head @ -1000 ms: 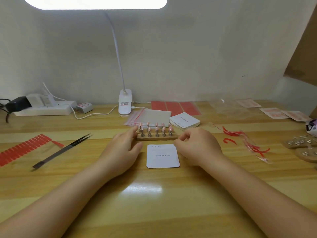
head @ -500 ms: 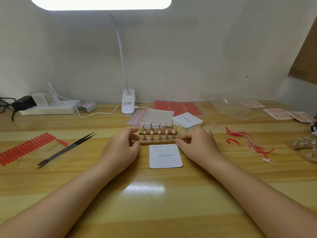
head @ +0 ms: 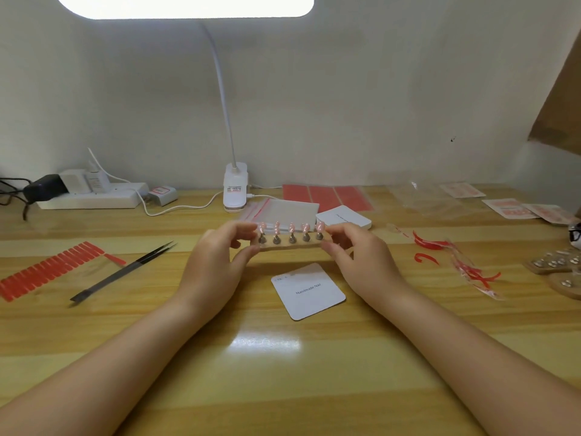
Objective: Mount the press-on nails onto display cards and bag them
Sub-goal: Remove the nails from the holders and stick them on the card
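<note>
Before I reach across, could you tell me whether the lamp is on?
On: the lamp head glows bright white above the desk.

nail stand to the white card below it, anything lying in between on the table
Nothing visible does. The left hand and right hand hold the wooden nail stand by its ends, lifted just beyond the white display card. Only bare table shows between stand and card.
</note>
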`<action>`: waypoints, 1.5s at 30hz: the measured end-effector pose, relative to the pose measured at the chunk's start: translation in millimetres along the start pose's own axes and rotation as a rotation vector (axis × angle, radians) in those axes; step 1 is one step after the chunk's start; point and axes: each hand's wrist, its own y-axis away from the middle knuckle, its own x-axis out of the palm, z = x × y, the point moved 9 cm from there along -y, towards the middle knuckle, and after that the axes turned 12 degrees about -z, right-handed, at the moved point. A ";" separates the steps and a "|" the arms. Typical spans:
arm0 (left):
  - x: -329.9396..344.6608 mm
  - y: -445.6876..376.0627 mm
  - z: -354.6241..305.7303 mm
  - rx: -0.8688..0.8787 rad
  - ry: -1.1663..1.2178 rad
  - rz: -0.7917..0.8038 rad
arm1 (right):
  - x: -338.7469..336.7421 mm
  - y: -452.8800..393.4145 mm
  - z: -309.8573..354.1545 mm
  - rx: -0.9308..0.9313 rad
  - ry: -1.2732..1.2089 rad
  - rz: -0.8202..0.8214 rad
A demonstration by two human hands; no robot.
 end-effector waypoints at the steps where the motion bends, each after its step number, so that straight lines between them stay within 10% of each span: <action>1: -2.8 -0.9 -3.1 0.015 0.012 -0.021 | -1.1 0.7 0.5 0.030 -0.082 -0.002; 9: -8.4 0.9 -15.4 0.088 0.009 -0.056 | -6.5 2.7 7.9 0.172 -0.531 -0.067; 45: -15.0 13.7 -87.0 0.500 -0.188 -0.131 | -19.7 22.7 72.3 -0.350 -0.217 -0.196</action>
